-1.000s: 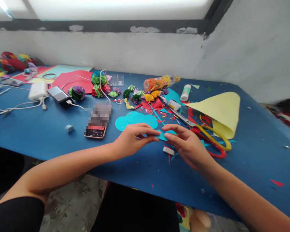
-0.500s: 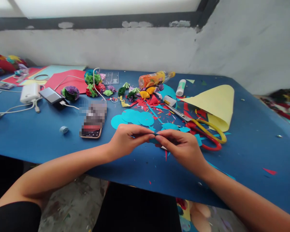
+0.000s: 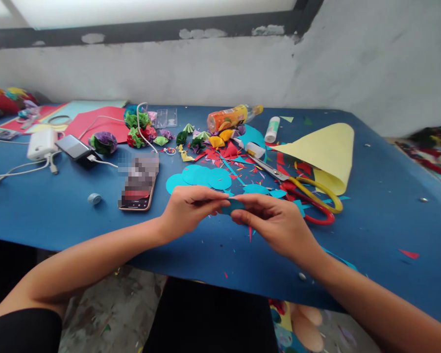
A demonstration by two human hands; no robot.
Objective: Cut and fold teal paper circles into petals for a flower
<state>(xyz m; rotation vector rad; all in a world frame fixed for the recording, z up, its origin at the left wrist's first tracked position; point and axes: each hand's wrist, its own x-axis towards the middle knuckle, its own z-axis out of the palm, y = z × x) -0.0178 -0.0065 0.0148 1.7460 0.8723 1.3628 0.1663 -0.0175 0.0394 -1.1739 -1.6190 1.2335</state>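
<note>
Between my two hands is a small piece of blue paper [image 3: 232,206], partly hidden by fingers. My left hand [image 3: 189,211] pinches its left side between thumb and fingers. On its right side, my right hand [image 3: 274,219] grips it with the thumb below and the index finger along the top. Just beyond my hands lie several overlapping blue paper circles [image 3: 200,176]. Scissors [image 3: 297,189] with one yellow and one red handle rest right of my right hand, blades pointing away to the left, among blue and red paper scraps [image 3: 224,158].
A rolled yellow paper cone [image 3: 325,152] lies at right, near a glue stick [image 3: 272,129] and an orange-labelled bottle [image 3: 231,117]. Left are a phone [image 3: 139,184], a small cap [image 3: 94,198], a power bank [image 3: 84,149], a white charger [image 3: 42,143] with cables, and paper pompoms [image 3: 103,142].
My right thumb has moved down and apart from the index finger, so more of the blue paper shows between my hands. The whole view has shifted slightly.
</note>
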